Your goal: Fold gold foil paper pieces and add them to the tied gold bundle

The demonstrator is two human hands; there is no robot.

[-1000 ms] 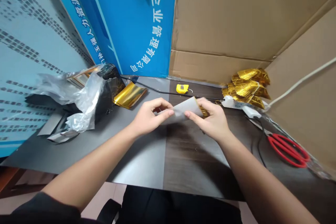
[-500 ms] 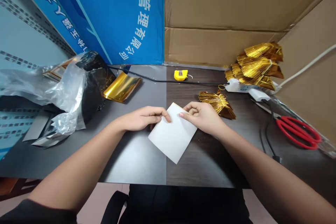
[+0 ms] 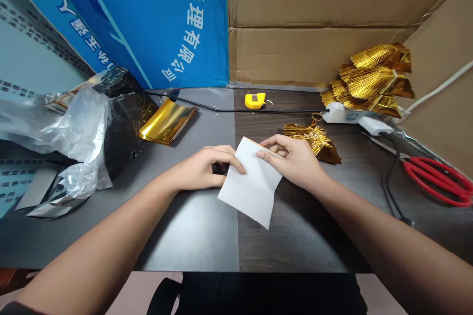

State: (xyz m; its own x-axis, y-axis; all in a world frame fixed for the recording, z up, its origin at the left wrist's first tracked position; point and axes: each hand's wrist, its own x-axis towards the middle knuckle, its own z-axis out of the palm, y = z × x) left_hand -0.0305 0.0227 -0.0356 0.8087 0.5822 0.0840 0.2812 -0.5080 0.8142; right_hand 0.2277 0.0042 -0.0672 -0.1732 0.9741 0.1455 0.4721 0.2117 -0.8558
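Observation:
Between my hands is a sheet of white-faced paper [image 3: 251, 182], tilted, with a thin gold line along its top edge. My left hand [image 3: 207, 167] grips its left side, the index finger lying over the white face and the thumb near the edge. On the upper right side my right hand [image 3: 291, 157] pinches it, thumb on the face and fingers behind. The sheet's underside is hidden. Just behind my right hand lies a pleated gold foil bundle [image 3: 312, 140], tied near its middle. A stack of gold foil sheets [image 3: 168, 120] rests beyond my left hand.
More pleated gold foil bundles [image 3: 373, 78] are heaped at the back right by a white power strip [image 3: 342, 114]. Red-handled scissors [image 3: 439, 179] lie at the right. A yellow tape measure [image 3: 254, 101] sits at the back. Crumpled plastic bags [image 3: 88, 123] stand at the left.
The sheet has turned slightly and shifted a little right, and its lower right edge now bends. My left index finger reaches further over its face. The view has shifted slightly.

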